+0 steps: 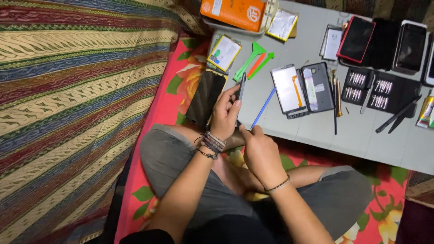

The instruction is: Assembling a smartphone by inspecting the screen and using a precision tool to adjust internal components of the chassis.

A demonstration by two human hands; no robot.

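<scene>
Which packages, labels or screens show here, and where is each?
Orange box: top centre, in a tray, rectangular.
Yellow-bordered flat pack: table's left edge, white and green label.
Opened phone: table centre, pale panel beside grey back.
Red-edged phone: upper right, dark screen.
Dark phone: edge-on in left hand; right hand holds blue tool.

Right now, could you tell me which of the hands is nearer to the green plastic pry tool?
Left. The left hand lies just below the green pry tool; the right hand sits lower, farther away.
</scene>
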